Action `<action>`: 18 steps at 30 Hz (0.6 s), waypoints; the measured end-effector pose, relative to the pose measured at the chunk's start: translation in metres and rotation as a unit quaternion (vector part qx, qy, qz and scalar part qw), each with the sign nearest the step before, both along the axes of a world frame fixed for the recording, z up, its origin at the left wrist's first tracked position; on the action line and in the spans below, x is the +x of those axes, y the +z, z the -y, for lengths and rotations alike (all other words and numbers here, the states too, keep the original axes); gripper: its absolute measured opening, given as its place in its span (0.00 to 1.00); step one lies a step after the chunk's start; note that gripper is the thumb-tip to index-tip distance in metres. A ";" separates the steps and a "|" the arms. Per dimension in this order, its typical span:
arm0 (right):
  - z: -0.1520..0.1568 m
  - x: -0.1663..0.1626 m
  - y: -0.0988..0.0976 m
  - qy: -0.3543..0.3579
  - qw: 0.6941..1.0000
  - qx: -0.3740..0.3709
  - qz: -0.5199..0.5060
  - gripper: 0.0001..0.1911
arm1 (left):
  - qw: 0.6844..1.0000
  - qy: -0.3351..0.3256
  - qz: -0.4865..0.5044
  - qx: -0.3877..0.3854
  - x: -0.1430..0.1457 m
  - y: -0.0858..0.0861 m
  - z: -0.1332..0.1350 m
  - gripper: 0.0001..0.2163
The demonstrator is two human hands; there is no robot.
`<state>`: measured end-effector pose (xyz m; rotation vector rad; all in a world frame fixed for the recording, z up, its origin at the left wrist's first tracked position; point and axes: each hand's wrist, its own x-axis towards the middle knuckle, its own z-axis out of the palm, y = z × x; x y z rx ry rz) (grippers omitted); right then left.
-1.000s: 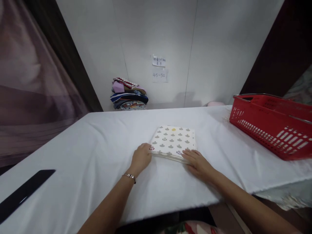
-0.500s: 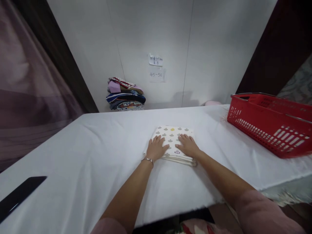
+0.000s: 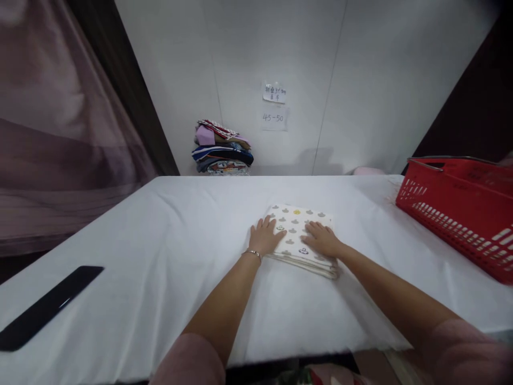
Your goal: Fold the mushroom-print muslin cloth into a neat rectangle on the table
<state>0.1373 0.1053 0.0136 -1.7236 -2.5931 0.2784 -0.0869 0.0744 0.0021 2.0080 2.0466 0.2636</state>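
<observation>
A folded white cloth [image 3: 298, 224] with small grey, yellow and purple prints lies flat on the white table [image 3: 168, 235]. My left hand [image 3: 266, 237] rests palm down on its near left part, fingers spread. My right hand [image 3: 321, 238] lies flat on its near right part, fingers stretched out. Both hands press on the cloth and hold nothing. A thin bracelet circles my left wrist.
A red plastic basket [image 3: 460, 208] stands at the table's right side. A stack of folded clothes [image 3: 222, 153] sits beyond the far edge against the wall, under two paper notes [image 3: 274, 107]. A flat black object [image 3: 48, 306] lies at the near left edge.
Both hands moved from the cloth's near edge onto its top and now lie flat there. The view has shifted a little to the left.
</observation>
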 end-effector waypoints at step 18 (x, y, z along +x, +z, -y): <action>-0.049 0.024 -0.020 -0.067 0.996 0.055 -0.018 0.36 | 1.000 -0.009 0.019 -0.016 0.001 0.001 0.003 0.36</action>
